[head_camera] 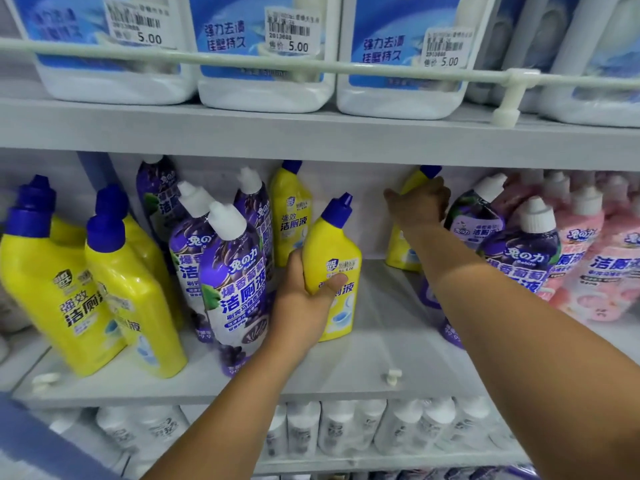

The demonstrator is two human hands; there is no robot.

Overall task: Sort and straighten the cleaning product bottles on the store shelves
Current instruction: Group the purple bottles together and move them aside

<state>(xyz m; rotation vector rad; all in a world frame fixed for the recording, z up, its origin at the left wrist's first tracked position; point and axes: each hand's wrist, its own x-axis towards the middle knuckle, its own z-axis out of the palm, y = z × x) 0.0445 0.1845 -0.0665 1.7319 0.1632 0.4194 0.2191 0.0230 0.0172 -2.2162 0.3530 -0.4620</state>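
Observation:
On the middle shelf [374,372], my left hand [304,306] grips a yellow bottle with a blue cap [334,251] from its left side, holding it upright near the shelf's middle. My right hand [420,206] reaches to the back and closes on the neck of a second yellow bottle [398,251], mostly hidden behind my arm. Further yellow bottles [65,289] stand tilted at the left. Purple bottles with white caps [232,282] cluster left of my left hand. One more yellow bottle [289,206] stands behind them.
More purple bottles [519,247] and pink bottles [588,258] stand at the right. Large white jugs with blue labels [263,46] sit behind a rail [381,69] on the upper shelf. White bottles [346,427] fill the lower shelf. A small peg [393,375] sticks up at the front edge.

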